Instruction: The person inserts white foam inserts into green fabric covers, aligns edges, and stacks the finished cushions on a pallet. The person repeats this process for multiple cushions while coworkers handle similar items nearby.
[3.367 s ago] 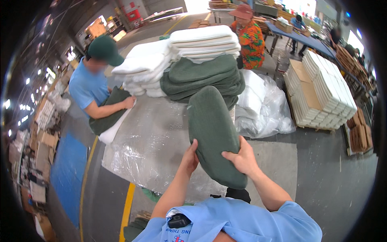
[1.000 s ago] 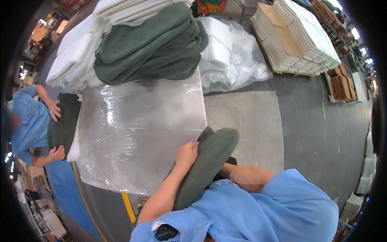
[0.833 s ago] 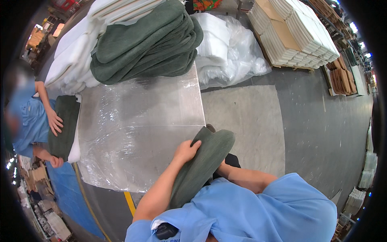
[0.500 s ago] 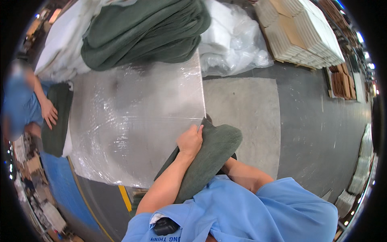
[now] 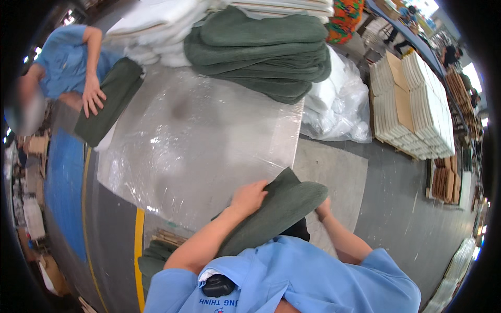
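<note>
"Looking at that green cushion [image 5: 271,211], how would you say it handles?"

"Soft and fairly light, I'd judge. It bends lengthwise, with a pointed flap standing up beside the rounded end, so I wouldn't count on it to hold a straight line."

"Where is it, exactly?"

"In front of the person's blue shirt [image 5: 308,276], at the near right corner of the counter [image 5: 203,146]. Whether it touches the counter I can't tell."

"And the hands?"

"The left hand [image 5: 250,198] seems to be gripping the long upper edge, fingers curled over it just below the flap. The right hand [image 5: 323,208] is at the rounded end, on the far side — blurred and partly covered, so I can't tell whether it is closed on the fabric."

"Is that a good place to hold?"

"I think so. One hand on the long edge and one at the end should keep it from sagging. The cloth looks matt, like those in the stack of green cushions [image 5: 261,52] across the counter, so I'd expect little slipping. Nothing fragile — but a hard pinch might crease it, so a broad grip looks kinder."
</note>
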`<state>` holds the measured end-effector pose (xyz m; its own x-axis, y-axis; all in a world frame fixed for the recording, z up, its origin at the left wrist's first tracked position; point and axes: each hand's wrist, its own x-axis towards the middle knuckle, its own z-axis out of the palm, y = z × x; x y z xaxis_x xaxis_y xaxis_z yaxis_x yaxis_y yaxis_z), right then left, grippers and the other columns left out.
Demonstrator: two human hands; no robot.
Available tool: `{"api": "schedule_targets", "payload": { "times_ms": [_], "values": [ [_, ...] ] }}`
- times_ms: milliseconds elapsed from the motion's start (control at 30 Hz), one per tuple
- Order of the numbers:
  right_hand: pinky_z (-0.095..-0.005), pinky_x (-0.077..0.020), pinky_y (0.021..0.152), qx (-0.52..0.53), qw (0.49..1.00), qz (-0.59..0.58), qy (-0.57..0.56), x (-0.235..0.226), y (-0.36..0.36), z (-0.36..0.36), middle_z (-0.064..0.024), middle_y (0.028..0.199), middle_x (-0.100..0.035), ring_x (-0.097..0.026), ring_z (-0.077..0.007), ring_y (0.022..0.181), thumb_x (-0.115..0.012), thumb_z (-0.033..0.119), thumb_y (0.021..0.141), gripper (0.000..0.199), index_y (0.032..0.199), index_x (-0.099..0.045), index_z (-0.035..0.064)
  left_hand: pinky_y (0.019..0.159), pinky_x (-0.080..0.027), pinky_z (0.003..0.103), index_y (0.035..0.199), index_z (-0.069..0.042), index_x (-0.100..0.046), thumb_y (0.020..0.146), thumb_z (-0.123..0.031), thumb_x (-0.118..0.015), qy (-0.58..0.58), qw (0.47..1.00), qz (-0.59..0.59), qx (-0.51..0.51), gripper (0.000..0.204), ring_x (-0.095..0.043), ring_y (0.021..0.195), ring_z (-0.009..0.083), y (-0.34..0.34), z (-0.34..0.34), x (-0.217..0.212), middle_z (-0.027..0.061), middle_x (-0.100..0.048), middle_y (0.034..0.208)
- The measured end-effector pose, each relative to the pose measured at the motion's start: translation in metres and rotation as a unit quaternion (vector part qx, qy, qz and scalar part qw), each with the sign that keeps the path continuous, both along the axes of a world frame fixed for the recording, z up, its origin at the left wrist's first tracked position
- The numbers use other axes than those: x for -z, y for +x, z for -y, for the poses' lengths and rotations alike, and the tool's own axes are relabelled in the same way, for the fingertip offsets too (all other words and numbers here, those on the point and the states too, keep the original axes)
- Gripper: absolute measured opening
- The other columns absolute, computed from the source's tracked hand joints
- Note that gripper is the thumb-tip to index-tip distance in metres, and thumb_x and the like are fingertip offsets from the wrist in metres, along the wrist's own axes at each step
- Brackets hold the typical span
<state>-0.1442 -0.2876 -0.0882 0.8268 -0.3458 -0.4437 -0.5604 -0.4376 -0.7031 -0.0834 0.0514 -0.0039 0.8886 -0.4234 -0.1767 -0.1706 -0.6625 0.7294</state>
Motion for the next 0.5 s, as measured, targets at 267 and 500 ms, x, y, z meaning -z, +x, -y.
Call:
{"api": "schedule_targets", "payload": {
  "times_ms": [267,500],
  "values": [
    [-0.0473,-0.0459,0.109,-0.606,0.757,0.220,-0.107,-0.284,0.054,-0.104,-0.0107,0.136,-0.064,-0.061,-0.0337,0.129,-0.090,0.035,0.079,0.078,0.146,-0.057,0.0137,0.084,-0.056,0.053,0.116,-0.012,-0.072,0.100,-0.027,-0.069,0.189,0.919,-0.168,-0.301,0.022,-0.072,0.098,0.0428,-0.192,-0.178,-0.029,0.0175,-0.077,0.100],
    [-0.0469,-0.0567,0.085,-0.702,0.673,0.200,-0.118,-0.252,0.059,-0.170,-0.0125,0.108,-0.075,-0.072,-0.0361,0.103,-0.090,0.030,0.075,0.058,0.125,-0.069,0.0106,0.074,-0.058,0.041,0.113,-0.003,-0.072,0.100,-0.026,-0.075,-0.001,0.886,-0.246,-0.393,0.027,-0.075,0.081,0.0274,-0.272,-0.166,-0.030,0.0160,-0.076,0.089]
  ]
}}
